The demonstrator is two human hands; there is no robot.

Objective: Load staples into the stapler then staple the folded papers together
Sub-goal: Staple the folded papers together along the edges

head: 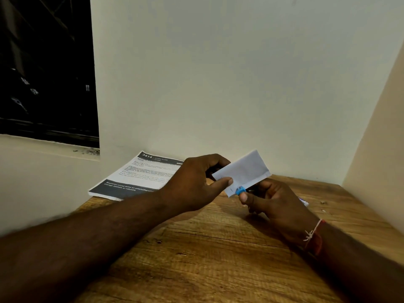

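My left hand [196,182] pinches the near left edge of the folded white papers [244,171], held tilted above the wooden table [196,259]. My right hand [269,202] is wrapped around a small blue stapler [241,190]; only its blue tip shows, sitting over the papers' lower edge. A short dark mark, maybe a staple, shows on the paper just left of the blue tip. The rest of the stapler is hidden by my fingers and the paper.
A printed sheet stack [135,178] with dark header bands lies at the table's back left, against the wall. A small white object [304,202] lies behind my right hand. Walls close in the back and right; a dark window is at upper left.
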